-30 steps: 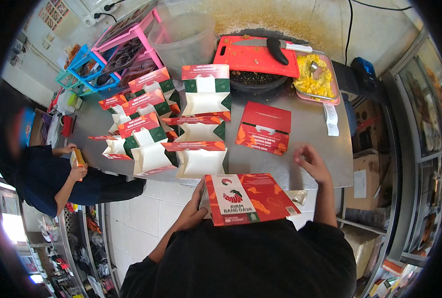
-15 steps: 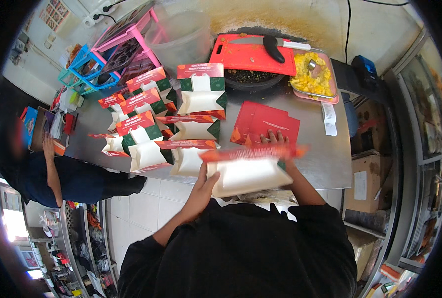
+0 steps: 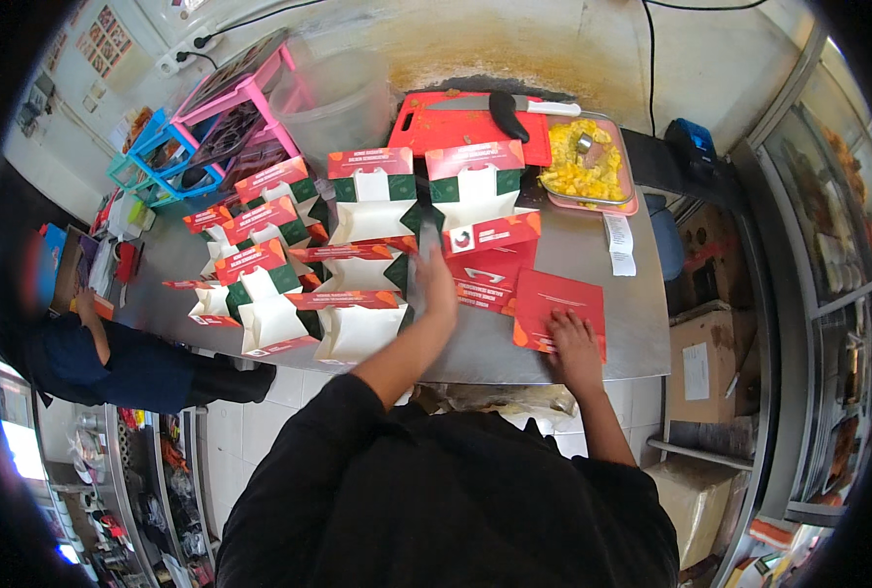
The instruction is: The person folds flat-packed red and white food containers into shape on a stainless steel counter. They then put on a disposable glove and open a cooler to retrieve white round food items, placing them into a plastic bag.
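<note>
My left hand, slightly blurred with fingers stretched out, is beside the lower left edge of an opened red, green and white paper food box. It holds nothing that I can see. My right hand lies with its fingers spread on a flat red folded carton near the table's front edge. More flat red cartons lie partly under that one and under the opened box's front flap. To the left, several opened boxes of the same kind stand in close rows.
Behind stand a red cutting board with a knife on it and a tray of yellow food. A receipt hangs near the table's right side. Plastic baskets and another person are at left.
The opened box has left my hands and stands at the right end of the back row. My left hand has moved forward. A flat carton has slid nearer under my right hand.
</note>
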### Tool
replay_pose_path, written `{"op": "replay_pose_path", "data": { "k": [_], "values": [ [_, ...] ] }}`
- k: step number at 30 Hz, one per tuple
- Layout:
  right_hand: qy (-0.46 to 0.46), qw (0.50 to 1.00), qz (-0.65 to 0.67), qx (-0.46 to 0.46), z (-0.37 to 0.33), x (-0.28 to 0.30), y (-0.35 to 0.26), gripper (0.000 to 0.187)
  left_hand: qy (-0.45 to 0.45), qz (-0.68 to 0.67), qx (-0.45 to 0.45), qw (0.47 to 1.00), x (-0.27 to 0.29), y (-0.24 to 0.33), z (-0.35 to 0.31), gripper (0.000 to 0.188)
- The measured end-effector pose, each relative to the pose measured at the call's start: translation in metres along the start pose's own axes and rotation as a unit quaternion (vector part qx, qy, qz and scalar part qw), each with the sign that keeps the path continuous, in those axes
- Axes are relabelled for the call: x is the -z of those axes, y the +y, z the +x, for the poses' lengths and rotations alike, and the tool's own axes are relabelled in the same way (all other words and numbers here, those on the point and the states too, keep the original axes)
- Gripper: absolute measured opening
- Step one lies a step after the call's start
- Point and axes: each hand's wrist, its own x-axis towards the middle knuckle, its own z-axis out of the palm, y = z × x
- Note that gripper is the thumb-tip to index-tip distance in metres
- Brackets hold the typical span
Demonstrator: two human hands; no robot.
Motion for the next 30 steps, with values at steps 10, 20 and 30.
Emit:
{"op": "replay_pose_path", "data": {
  "k": [10, 20, 30],
  "values": [
    [0.125, 0.565, 0.753, -0.313, -0.031, 0.075, -0.055, 0.041, -0.465, 0.464, -0.485, 0.577, 0.004, 0.041, -0.156, 0.090],
    [0.113, 0.928, 0.340, -0.101, -0.009, 0.085, -0.077, 0.046, -0.533, 0.124, -0.022, 0.837, 0.029, 0.057, -0.146, 0.060],
    [0.036, 0.987, 0.132, 0.082, 0.002, 0.118, -0.077, 0.051, -0.366, -0.176, 0.328, 0.853, 0.053, 0.067, -0.126, 0.053]
  ]
}}
